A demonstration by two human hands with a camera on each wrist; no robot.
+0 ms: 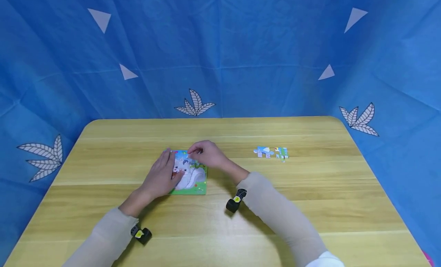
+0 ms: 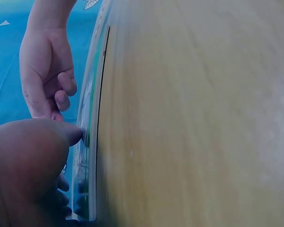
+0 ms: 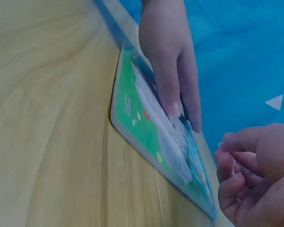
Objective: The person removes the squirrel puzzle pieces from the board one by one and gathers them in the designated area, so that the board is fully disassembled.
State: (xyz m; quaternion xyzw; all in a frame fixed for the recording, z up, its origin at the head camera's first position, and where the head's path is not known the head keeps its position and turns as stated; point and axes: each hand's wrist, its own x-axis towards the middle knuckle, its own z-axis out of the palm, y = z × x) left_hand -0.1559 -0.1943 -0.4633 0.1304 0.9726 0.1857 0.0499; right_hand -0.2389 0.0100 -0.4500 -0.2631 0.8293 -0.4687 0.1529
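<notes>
A jigsaw puzzle (image 1: 187,183) with a white cartoon animal on green ground lies flat on the table. My left hand (image 1: 160,175) rests across its left side with straight fingers, the thumb over the picture. Above the puzzle's top part, my right hand (image 1: 208,154) pinches a puzzle piece between thumb and fingertips; only a small pale edge shows in the right wrist view, and the fingers hide the rest. In that view the puzzle (image 3: 146,127) lies under the left hand (image 3: 173,66), with the right hand (image 3: 260,175) just above its far edge.
To the right on the wooden table (image 1: 310,205) lie two loose puzzle pieces, a blue and white one (image 1: 263,152) and a green and blue one (image 1: 282,153), close together. A blue cloth (image 1: 220,41) with white triangles and leaves hangs behind and beside the table.
</notes>
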